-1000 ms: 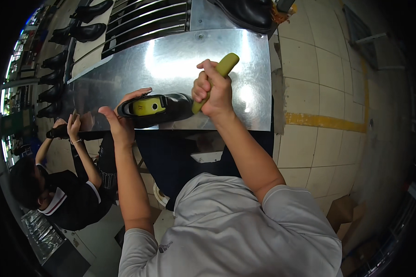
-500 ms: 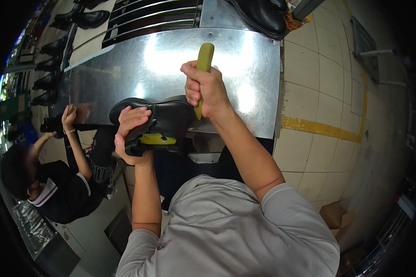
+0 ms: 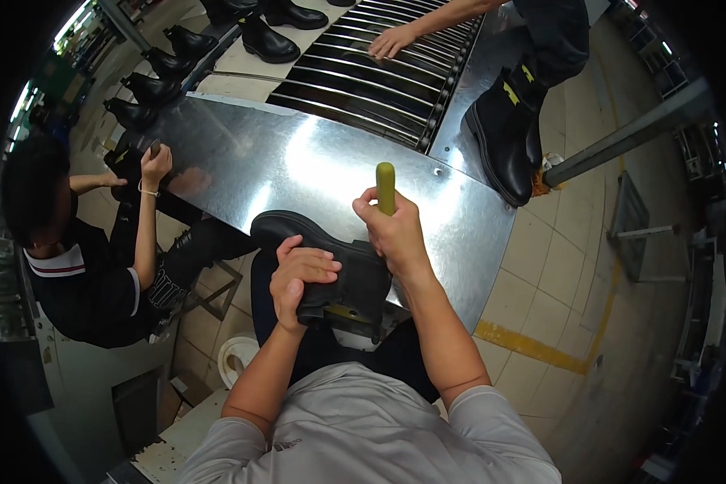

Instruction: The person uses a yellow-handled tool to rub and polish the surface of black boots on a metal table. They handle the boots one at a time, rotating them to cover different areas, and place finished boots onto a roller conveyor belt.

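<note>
A black leather boot (image 3: 355,278) lies tilted over the near edge of a metal table, its toe pointing up and left and its opening toward me. A little of a yellow-green shoe last (image 3: 343,310) shows inside the opening. My left hand (image 3: 302,278) rests over the boot's side, fingers curled around it and holding it. At the heel end, my right hand (image 3: 397,234) is closed in a fist around a yellow-green stick-shaped tool (image 3: 385,185). Its rounded end sticks up above the fist; its lower end is hidden by hand and boot.
Beyond the metal table (image 3: 242,153) runs a roller conveyor (image 3: 379,73), with another person's hand (image 3: 391,42) over it. Black boots (image 3: 500,145) stand at the far right corner, others (image 3: 157,77) at the left. A co-worker (image 3: 89,250) sits left, handling a dark boot.
My view has swung, showing more conveyor and another person's hand. The boot has turned, so less of the last shows. The tool's tapered lower end, visible before, is now hidden.
</note>
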Action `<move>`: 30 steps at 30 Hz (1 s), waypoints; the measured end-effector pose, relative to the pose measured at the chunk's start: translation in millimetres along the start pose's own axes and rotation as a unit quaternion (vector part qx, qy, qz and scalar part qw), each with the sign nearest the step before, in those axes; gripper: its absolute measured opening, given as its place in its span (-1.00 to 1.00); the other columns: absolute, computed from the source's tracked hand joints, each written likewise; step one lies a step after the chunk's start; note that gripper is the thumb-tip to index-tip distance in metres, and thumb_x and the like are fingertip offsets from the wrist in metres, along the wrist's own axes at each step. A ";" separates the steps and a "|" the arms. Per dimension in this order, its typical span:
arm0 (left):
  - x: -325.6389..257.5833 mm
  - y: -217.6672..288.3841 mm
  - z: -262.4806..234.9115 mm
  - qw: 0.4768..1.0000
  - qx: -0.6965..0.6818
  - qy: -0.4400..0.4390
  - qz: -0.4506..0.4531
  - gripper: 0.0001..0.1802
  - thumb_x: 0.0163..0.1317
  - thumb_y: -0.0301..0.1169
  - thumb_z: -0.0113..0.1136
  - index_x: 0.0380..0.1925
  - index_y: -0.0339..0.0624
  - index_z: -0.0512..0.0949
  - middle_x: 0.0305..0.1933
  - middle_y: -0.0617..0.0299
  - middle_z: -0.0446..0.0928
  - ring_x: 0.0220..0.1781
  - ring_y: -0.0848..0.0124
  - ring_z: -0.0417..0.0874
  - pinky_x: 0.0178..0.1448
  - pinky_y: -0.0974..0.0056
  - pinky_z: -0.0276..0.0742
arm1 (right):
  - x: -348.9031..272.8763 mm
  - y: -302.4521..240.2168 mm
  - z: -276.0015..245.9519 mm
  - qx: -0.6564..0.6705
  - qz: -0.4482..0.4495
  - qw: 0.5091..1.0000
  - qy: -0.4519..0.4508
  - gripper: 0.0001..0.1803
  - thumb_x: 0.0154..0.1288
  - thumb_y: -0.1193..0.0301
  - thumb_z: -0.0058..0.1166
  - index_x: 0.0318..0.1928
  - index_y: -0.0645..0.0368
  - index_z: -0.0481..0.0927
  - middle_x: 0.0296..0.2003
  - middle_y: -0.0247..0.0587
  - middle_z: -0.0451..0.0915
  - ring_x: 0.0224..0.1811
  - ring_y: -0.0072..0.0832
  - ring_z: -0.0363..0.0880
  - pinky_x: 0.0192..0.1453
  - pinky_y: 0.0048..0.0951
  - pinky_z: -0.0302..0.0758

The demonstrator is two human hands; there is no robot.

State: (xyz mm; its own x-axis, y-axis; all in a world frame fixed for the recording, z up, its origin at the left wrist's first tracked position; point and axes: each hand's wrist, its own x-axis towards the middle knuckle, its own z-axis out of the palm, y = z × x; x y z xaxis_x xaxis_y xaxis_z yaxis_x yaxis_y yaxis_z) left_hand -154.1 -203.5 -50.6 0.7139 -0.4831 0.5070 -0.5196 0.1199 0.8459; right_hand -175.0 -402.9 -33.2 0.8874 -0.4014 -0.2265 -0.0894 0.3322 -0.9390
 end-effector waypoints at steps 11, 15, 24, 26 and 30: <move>-8.3 -2.4 1.2 1.000 -0.001 0.017 0.023 -0.34 0.44 -0.04 -0.31 -0.50 -0.22 0.69 -0.29 0.03 0.76 -0.03 0.12 0.73 0.52 -0.05 0.13 | 19.9 11.9 48.0 -0.035 -0.054 0.994 -0.088 -0.82 0.35 0.35 0.32 -0.19 0.18 0.63 -0.66 -0.58 0.35 -0.70 -0.79 0.22 -0.63 -0.59 0.07; -13.9 -3.1 -3.4 1.000 0.003 0.007 0.025 -0.38 0.41 -0.08 -0.29 -0.47 -0.23 0.71 -0.26 0.03 0.77 -0.02 0.13 0.74 0.52 -0.05 0.13 | 11.8 4.7 52.9 -0.060 -0.077 0.990 -0.103 -0.83 0.37 0.35 0.31 -0.19 0.17 0.65 -0.63 -0.57 0.38 -0.63 -0.80 0.26 -0.55 -0.60 0.15; -16.0 -3.7 -3.6 0.999 0.006 0.010 0.032 -0.34 0.46 -0.05 -0.33 -0.48 -0.21 0.70 -0.28 0.04 0.77 -0.02 0.13 0.73 0.53 -0.05 0.13 | 6.3 1.9 54.0 -0.092 -0.118 0.982 -0.110 -0.81 0.39 0.31 0.30 -0.18 0.17 0.67 -0.53 -0.53 0.47 -0.50 -0.76 0.35 -0.40 -0.62 0.26; -16.9 -4.4 -3.4 0.999 0.008 0.010 0.034 -0.34 0.46 -0.05 -0.34 -0.48 -0.21 0.70 -0.28 0.05 0.77 -0.02 0.13 0.74 0.53 -0.05 0.13 | 7.2 3.4 54.7 -0.106 -0.146 0.978 -0.109 -0.81 0.39 0.31 0.30 -0.17 0.17 0.67 -0.52 -0.53 0.48 -0.49 -0.76 0.36 -0.39 -0.62 0.27; -17.5 -4.9 -2.5 0.999 0.007 0.012 0.036 -0.34 0.46 -0.06 -0.35 -0.48 -0.21 0.70 -0.28 0.05 0.77 -0.02 0.13 0.74 0.53 -0.05 0.13 | 5.6 2.0 52.6 -0.131 -0.137 0.976 -0.110 -0.81 0.40 0.31 0.30 -0.17 0.17 0.67 -0.51 -0.52 0.50 -0.46 -0.76 0.39 -0.37 -0.61 0.30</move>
State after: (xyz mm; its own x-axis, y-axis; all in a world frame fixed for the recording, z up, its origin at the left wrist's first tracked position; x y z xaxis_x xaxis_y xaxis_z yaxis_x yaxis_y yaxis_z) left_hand -162.9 -193.5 -63.2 0.6854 -0.4523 0.5707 -0.5765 0.1418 0.8047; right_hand -146.4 -359.6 -22.8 0.9672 -0.2423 0.0759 0.0773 -0.0038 -0.9970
